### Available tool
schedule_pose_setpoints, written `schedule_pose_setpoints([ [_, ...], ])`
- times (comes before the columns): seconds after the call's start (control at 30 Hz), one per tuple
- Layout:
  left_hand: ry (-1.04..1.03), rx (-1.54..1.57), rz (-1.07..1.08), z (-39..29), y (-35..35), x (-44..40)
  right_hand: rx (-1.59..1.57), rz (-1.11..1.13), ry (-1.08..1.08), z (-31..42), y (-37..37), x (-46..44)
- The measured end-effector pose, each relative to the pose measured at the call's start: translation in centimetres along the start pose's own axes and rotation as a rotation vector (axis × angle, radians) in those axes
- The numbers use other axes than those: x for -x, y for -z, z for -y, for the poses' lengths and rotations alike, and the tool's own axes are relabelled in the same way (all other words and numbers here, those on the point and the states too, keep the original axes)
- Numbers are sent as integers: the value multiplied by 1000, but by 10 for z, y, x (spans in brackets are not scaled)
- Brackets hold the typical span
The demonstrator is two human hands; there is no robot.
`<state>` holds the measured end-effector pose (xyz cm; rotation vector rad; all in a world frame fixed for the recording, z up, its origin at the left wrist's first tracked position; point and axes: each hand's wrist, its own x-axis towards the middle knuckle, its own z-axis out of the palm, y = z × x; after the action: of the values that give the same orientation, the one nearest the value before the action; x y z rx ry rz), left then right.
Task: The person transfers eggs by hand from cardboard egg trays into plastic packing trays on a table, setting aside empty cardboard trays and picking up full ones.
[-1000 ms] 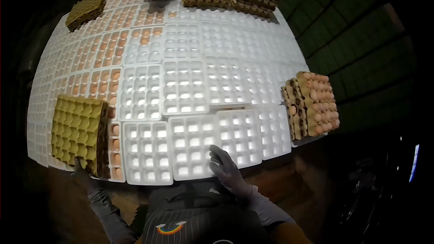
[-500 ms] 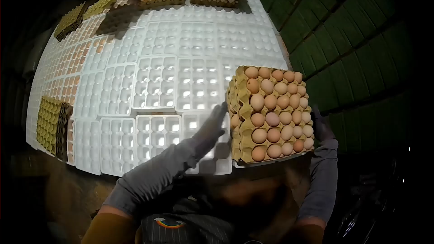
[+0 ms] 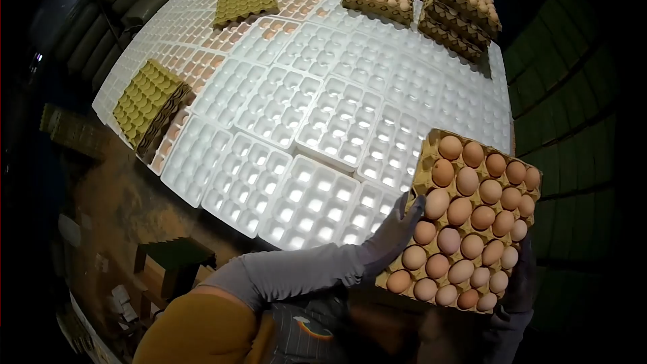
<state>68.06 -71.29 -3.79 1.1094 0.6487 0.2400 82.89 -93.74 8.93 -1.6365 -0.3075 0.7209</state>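
A pulp egg tray (image 3: 419, 174) full of brown eggs (image 3: 460, 211) is in the lower right of the head view, at the near corner of the table. My left hand (image 3: 397, 232), in a pale grey glove, grips its left edge with the fingertips at the rim. Along the opposite edge is my right hand (image 3: 520, 280), gloved and in shadow, its fingers mostly hidden behind the tray. Whether more trays sit underneath cannot be made out. White moulded foam egg trays (image 3: 313, 195) with hollow cups lie just left of it.
Stacked egg-filled pulp trays (image 3: 458, 17) and another egg stack (image 3: 377, 0) stand at the far side. Pulp trays without eggs (image 3: 151, 101) lie at the left and far left. Some foam trays hold eggs (image 3: 202, 71). Cardboard boxes (image 3: 168, 266) are on the floor.
The view has turned and tilted, so the table appears rotated. The egg tray now looks larger and lower right, with both hands still at its sides and my left fingers now over its edge.
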Motion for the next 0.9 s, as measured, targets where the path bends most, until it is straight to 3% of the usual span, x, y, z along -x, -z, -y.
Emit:
schedule_pose_setpoints([
  [0.1, -130, -121, -110, -39, 88, 37, 257, 39, 93, -25, -76, -8],
  [0.17, -68, -121, -163, -42, 134, 49, 83, 107, -13, -63, -113, -20],
  [0.23, 32, -38, -194, -37, 174, 49, 58, -24, -57, -63, -178, -18],
  [0.3, 78, 13, -177, -12, 215, 40, 16, -5, -152, -111, -194, -32],
  [0.4, -195, -452, -157, 13, 261, 30, -4, 12, -176, -148, -210, -36],
  [0.47, 144, -506, -63, 10, 284, 16, -6, 20, -152, -172, -206, -38],
  [0.53, 229, -580, 119, -17, 306, 10, 194, -77, -141, -170, -208, -36],
  [0.63, -175, -679, -34, -54, 320, -9, 757, -253, 98, -121, -239, -39],
  [0.8, -809, -1076, 151, -62, 294, -87, 758, 48, 448, -97, -311, -119],
  [0.87, -700, -1131, 218, -65, 287, -102, 931, 111, 699, -110, -329, -158],
  [0.9, -598, -1192, 288, -66, 286, -105, 924, 118, 694, -117, -332, -171],
])
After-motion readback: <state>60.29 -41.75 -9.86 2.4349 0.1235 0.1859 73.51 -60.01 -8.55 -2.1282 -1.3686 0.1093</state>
